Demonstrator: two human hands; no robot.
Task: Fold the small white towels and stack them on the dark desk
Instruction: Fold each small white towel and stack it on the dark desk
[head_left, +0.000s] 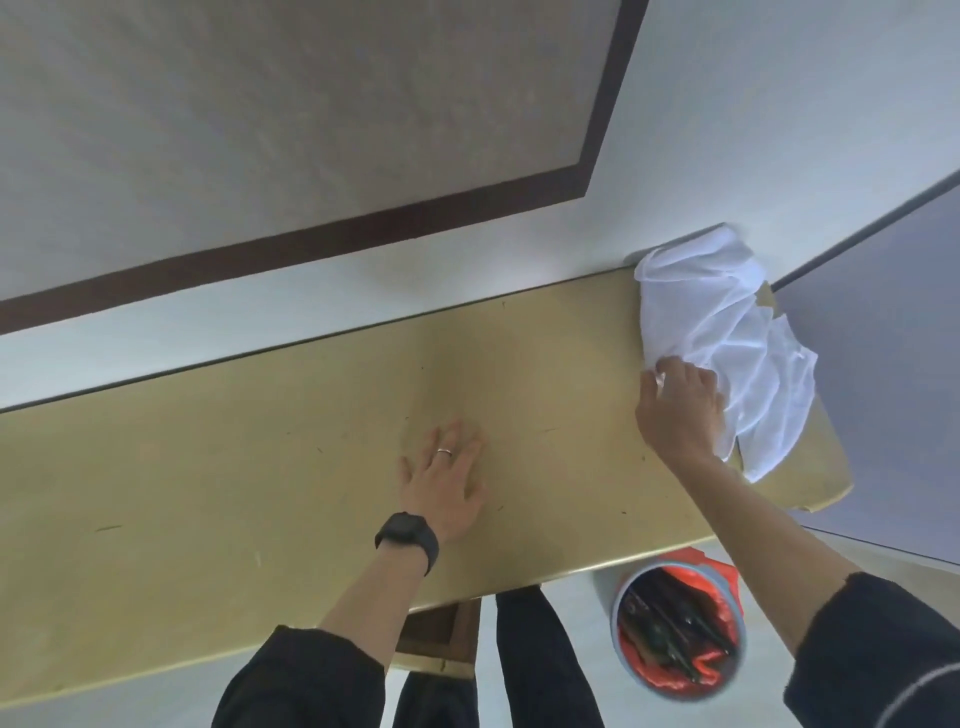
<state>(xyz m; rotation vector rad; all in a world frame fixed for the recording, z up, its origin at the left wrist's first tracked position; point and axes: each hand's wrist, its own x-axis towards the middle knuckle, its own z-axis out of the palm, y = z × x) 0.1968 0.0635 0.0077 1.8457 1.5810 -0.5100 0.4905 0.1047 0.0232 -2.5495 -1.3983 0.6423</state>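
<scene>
Desk (208, 493) is set against a pale wall (467, 286); a red-lined bin (616, 623) is seen below its front edge. White towels (717, 322) are heaped, crumpled, at the desk's right end. Left hand (447, 488) is laid flat mid-desk, fingers straight and spread. Right hand (675, 410) is curled on the heap's near edge, with cloth pinched.

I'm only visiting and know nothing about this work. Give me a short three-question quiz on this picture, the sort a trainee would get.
1. True or false: the left hand lies flat and open on the desk, holding nothing.
2. What does the right hand grip? A) the white towel pile at the desk's right end; B) a cup; C) a book.
3. Fill in: the black watch sits on the ___ wrist.

Key: 1 true; 2 A; 3 left.
</scene>
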